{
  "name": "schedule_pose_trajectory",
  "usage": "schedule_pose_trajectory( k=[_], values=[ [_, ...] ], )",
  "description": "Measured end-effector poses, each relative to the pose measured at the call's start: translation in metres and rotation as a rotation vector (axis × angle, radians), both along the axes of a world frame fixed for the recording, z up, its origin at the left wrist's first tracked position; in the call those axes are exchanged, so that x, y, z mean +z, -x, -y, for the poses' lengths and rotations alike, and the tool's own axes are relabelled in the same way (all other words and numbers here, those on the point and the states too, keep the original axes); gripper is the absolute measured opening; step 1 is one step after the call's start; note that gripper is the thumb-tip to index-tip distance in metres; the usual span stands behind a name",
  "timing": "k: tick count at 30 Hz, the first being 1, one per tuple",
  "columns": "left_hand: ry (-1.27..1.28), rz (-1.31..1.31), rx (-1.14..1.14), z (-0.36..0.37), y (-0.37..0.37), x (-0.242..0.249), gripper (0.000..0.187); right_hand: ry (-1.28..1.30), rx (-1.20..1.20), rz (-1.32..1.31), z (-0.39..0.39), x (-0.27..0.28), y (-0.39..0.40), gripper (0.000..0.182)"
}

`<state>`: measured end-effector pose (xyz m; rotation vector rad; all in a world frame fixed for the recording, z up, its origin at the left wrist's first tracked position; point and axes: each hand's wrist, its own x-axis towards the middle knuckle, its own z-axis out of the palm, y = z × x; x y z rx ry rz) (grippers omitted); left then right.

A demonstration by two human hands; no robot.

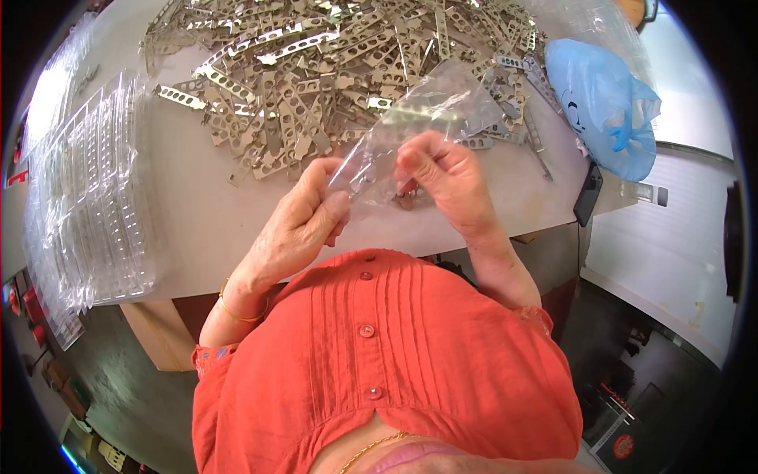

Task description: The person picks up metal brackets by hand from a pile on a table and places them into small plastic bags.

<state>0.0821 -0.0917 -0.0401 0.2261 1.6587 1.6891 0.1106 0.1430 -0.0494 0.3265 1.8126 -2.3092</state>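
A clear plastic bag (439,101) is stretched out in front of my chest, above the near edge of the metal pile. My left hand (302,212) pinches its lower left edge between thumb and fingers. At the bag's right side, my right hand (448,180) is closed, with thumb and index finger pressed together on the film. Just below the right fingers is a small metal bit (405,202), partly covered. Behind the bag lies a large heap of flat metal strips with holes (316,87).
Stacked clear plastic trays (99,197) stand at the table's left. A blue plastic bag (600,107) sits at the right, with a dark phone (588,194) near the table edge (545,233). A few strips lie loose at the heap's right side.
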Motion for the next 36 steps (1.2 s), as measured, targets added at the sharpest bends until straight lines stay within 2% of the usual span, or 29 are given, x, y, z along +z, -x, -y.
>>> schedule_pose_trajectory(
  k=[3, 5, 9, 11, 13, 14, 16, 17, 19, 23, 24, 25, 27, 28, 32, 34, 36],
  values=[
    [-0.033, 0.013, -0.037, 0.0, 0.0, -0.006, 0.024, 0.001, 0.068, 0.006, 0.008, 0.004, -0.002, 0.024],
    [0.055, -0.004, -0.032, -0.003, -0.002, -0.005, 0.021, -0.021, 0.111, 0.03, 0.013, 0.006, -0.004, 0.024],
    [0.112, -0.096, -0.109, -0.004, -0.001, -0.002, 0.024, -0.07, 0.252, -0.052, 0.019, -0.004, -0.004, 0.015],
    [0.075, -0.096, -0.124, -0.002, 0.001, 0.004, 0.037, -0.143, 0.283, 0.072, 0.019, 0.0, -0.006, 0.013],
    [0.04, -0.238, -0.154, 0.005, -0.001, -0.014, 0.052, -0.1, 0.291, 0.062, 0.02, 0.001, -0.007, 0.013],
    [0.057, -0.245, -0.116, 0.007, 0.0, -0.006, 0.052, -0.071, 0.258, 0.082, 0.019, 0.002, -0.008, 0.013],
    [0.038, -0.113, -0.245, 0.008, 0.005, 0.014, 0.065, -0.079, 0.294, 0.09, 0.019, 0.005, -0.008, 0.013],
    [0.055, -0.123, -0.203, 0.009, 0.004, 0.015, 0.065, -0.095, 0.29, 0.108, 0.02, 0.006, -0.007, 0.013],
    [-0.104, -0.073, -0.241, 0.009, 0.002, 0.016, 0.071, -0.088, 0.338, 0.109, 0.022, 0.009, -0.006, 0.015],
    [-0.094, -0.165, -0.213, 0.003, 0.0, 0.005, 0.064, -0.058, 0.387, 0.124, 0.021, 0.0, -0.009, 0.022],
    [-0.063, -0.165, -0.17, 0.001, -0.003, 0.007, 0.053, -0.087, 0.402, 0.133, 0.022, 0.001, -0.01, 0.023],
    [-0.059, -0.167, -0.147, 0.0, -0.005, 0.004, 0.053, -0.086, 0.425, 0.13, 0.026, 0.004, -0.01, 0.023],
    [0.024, -0.379, -0.103, -0.004, -0.009, -0.005, 0.036, -0.144, 0.331, 0.236, 0.037, 0.01, -0.012, 0.026],
    [0.004, -0.378, -0.07, -0.006, -0.01, -0.005, 0.023, -0.162, 0.356, 0.271, 0.037, 0.011, -0.011, 0.027],
    [-0.042, -0.455, 0.018, -0.006, -0.01, -0.016, 0.018, -0.196, 0.4, 0.264, 0.031, 0.003, -0.009, 0.027],
    [0.0, -0.355, 0.104, -0.004, -0.008, -0.011, 0.014, -0.176, 0.411, 0.06, 0.024, -0.001, -0.01, 0.022],
    [0.049, -0.36, 0.13, 0.001, -0.006, -0.013, 0.014, -0.218, 0.314, 0.061, 0.023, 0.004, -0.01, 0.028]
  ],
)
